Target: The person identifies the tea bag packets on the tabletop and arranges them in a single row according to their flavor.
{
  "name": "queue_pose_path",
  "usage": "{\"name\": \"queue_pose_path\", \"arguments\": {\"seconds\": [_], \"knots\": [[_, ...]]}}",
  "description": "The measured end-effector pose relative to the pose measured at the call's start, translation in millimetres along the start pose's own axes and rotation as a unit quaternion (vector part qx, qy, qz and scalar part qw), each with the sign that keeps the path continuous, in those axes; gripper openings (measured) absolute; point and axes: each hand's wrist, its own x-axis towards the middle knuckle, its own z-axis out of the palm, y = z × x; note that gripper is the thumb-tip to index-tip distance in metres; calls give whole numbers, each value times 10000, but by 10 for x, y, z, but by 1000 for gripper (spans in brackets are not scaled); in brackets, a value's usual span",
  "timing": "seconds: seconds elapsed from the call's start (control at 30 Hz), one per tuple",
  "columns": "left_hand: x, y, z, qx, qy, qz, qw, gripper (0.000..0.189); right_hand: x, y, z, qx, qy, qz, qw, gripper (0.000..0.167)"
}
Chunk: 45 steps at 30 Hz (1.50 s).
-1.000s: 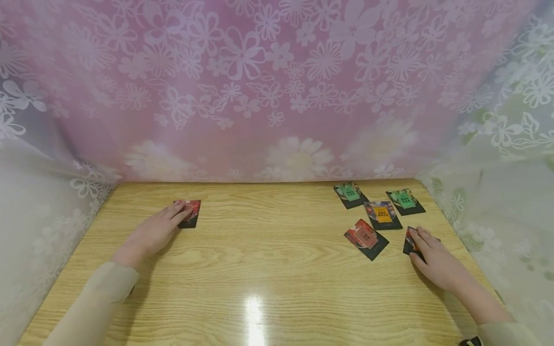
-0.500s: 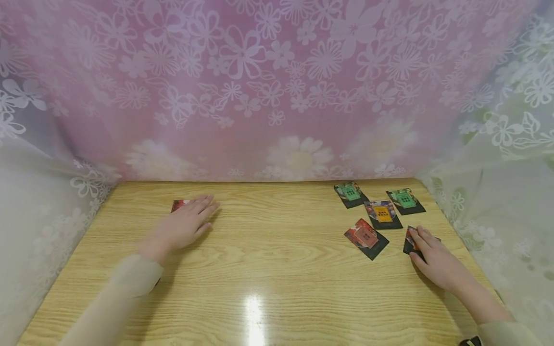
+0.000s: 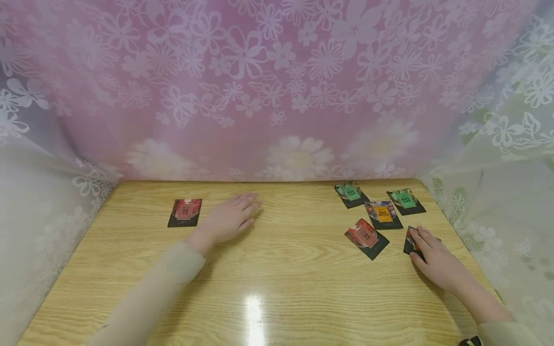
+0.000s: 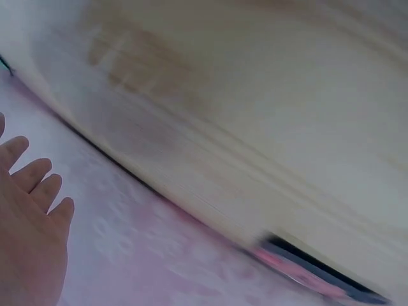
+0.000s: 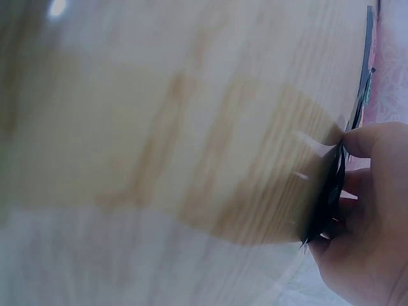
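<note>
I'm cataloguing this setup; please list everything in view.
Table: one, yellowish wood, centre.
Back sheet: one, pink, rear.
Side sheets: two, whitish, either side.
Green packets: two, green-black, right group's back.
Orange packet: one, orange-black, group's middle.
Grouped red packet: one, red-black, front left.
Covered packet: one, red-black showing, front right.
Lone packet: one, red-black, left.
Unclear object: one, black, bottom right.
Sleeves: two, cream, forearms.
Left hand: one, right of lone packet.
Right hand: one, on covered packet.

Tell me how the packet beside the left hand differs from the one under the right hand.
The left packet lies untouched beside the left hand; the right packet is under the right hand. In the head view, the left packet shows its whole face, while the right packet is mostly covered. Both show red and black.
</note>
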Motion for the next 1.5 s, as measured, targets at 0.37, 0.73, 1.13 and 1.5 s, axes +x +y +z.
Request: {"name": "queue_pose_path", "arguments": {"seconds": [0.37, 0.73, 1.13, 1.5], "knots": [[516, 537, 19, 65, -425, 485, 9979, 60, -4, 3, -18, 237, 22, 89, 9997, 72], [975, 1091, 4, 583, -337, 1145, 9911, 58, 1, 11, -29, 217, 23, 200, 9996, 74], [1367, 1678, 35, 941, -389, 1526, 9830, 57, 10, 5, -39, 215, 4, 204, 9996, 74], [1657, 2162, 137, 1445, -256, 1328, 9802, 52, 4, -1, -40, 216, -16, 189, 9996, 74]]}}
